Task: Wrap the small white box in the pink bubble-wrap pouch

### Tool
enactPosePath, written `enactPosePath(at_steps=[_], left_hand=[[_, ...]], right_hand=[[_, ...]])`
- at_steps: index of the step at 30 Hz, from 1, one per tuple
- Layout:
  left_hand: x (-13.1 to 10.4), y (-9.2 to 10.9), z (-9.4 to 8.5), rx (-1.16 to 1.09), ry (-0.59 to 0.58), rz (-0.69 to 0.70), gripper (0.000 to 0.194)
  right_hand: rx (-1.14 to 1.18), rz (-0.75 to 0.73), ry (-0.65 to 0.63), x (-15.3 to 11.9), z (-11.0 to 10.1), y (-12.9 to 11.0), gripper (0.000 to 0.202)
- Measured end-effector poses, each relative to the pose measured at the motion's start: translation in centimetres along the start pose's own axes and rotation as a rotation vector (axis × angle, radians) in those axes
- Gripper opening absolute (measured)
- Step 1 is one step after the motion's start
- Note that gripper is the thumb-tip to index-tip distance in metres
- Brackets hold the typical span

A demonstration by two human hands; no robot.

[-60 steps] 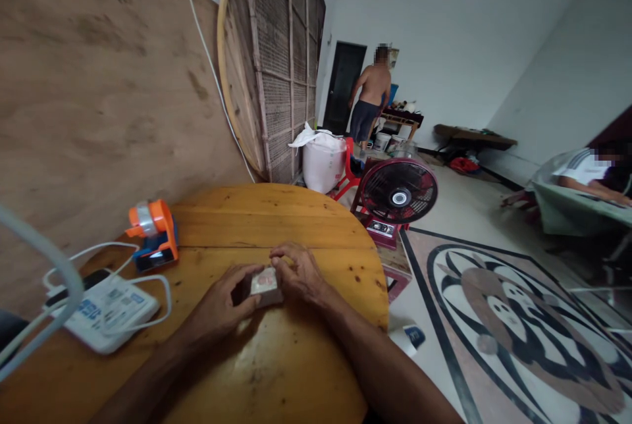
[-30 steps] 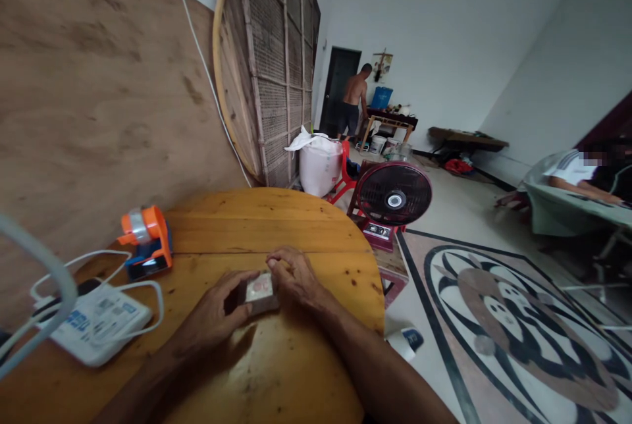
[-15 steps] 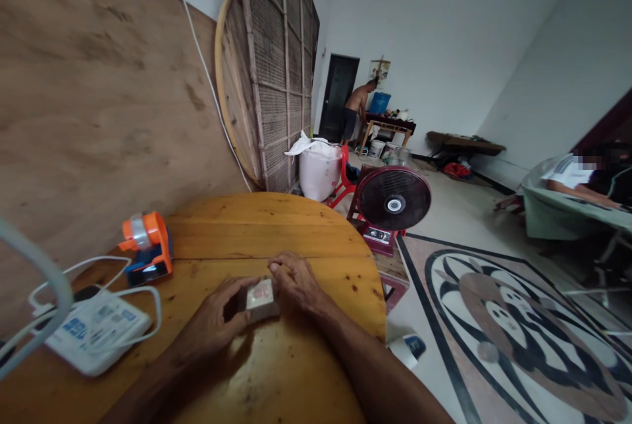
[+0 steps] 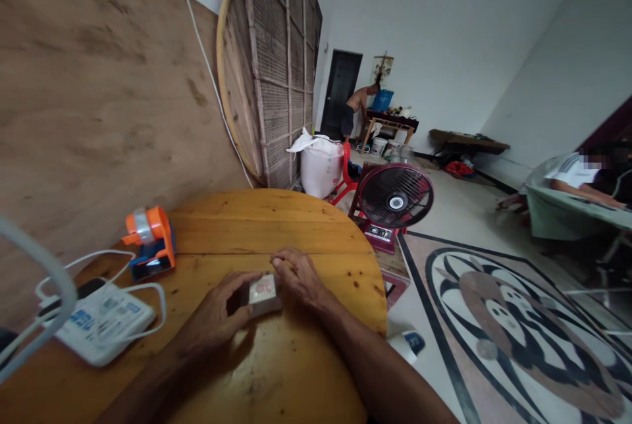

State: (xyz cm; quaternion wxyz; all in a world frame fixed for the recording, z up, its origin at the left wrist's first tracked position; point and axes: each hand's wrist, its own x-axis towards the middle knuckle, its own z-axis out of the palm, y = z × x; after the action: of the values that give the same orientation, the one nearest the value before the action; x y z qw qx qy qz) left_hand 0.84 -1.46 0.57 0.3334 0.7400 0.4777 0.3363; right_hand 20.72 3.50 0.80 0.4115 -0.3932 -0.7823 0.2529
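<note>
The small box (image 4: 264, 294) is on the wooden bench (image 4: 301, 226), between the two hands. Its pale top faces up; its long axis I cannot tell. The left hand (image 4: 223, 305) curves around its left side, gripping it. The right hand (image 4: 299, 277) is at its right side, fingers bent; its grip is hidden. Left of the box are the orange holder (image 4: 151, 239) and the white case (image 4: 103, 322).
</note>
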Motion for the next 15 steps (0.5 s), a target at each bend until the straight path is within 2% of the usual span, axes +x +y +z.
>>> enactPosePath(at_steps=[15], left_hand=[[0.03,-0.36,0.00,-0.004,-0.004,0.013,0.045]], right_hand=[[0.007,0.002,-0.006,-0.10,0.19,0.39,0.024]])
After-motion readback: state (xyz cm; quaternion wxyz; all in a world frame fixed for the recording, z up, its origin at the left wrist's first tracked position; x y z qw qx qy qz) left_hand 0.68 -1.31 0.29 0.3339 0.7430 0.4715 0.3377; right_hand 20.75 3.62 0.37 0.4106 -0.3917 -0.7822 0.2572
